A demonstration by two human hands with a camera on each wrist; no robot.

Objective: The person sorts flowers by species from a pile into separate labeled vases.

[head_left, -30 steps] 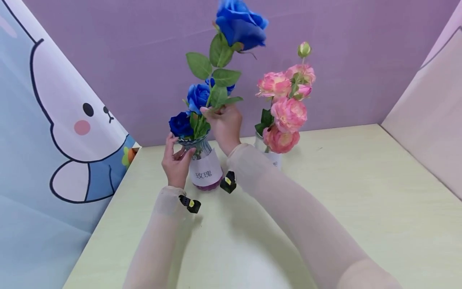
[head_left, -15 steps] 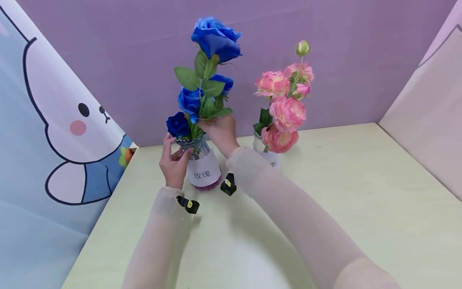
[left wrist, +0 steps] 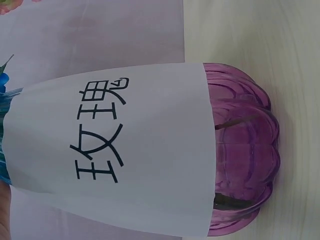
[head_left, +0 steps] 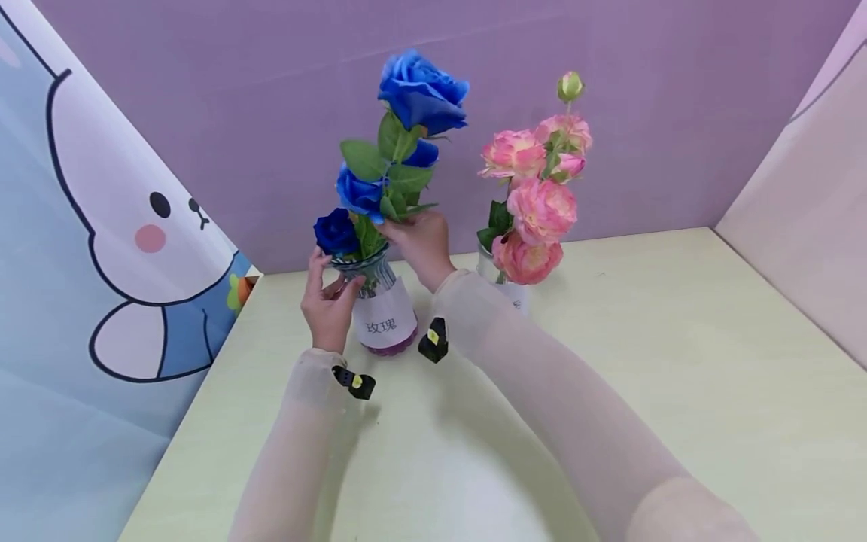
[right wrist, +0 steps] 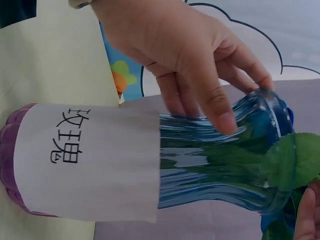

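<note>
A glass vase [head_left: 381,281], blue-green at its neck and purple at its base, stands upright with a white paper label. My left hand [head_left: 328,312] holds its neck, thumb in front and fingers at the left side; the right wrist view shows this grip [right wrist: 185,55] close up. Above the rim, my right hand [head_left: 425,245] pinches the leafy stem of a tall blue rose [head_left: 423,94]. Other blue roses [head_left: 336,232] stand in the vase. The held stem's lower end is hidden in the head view. Dark stems show through the purple base [left wrist: 245,150].
Right of the vase, pink flowers [head_left: 542,211] stand in a second labelled glass vase [head_left: 486,265], partly hidden by my right forearm. A purple backdrop [head_left: 643,113] rises behind the pale table [head_left: 677,361]. A printed rabbit sheet [head_left: 122,226] hangs at the left.
My right hand has lowered the tall blue rose toward the vase, first leftward, then slightly back to the right. The left hand has stayed at the vase neck.
</note>
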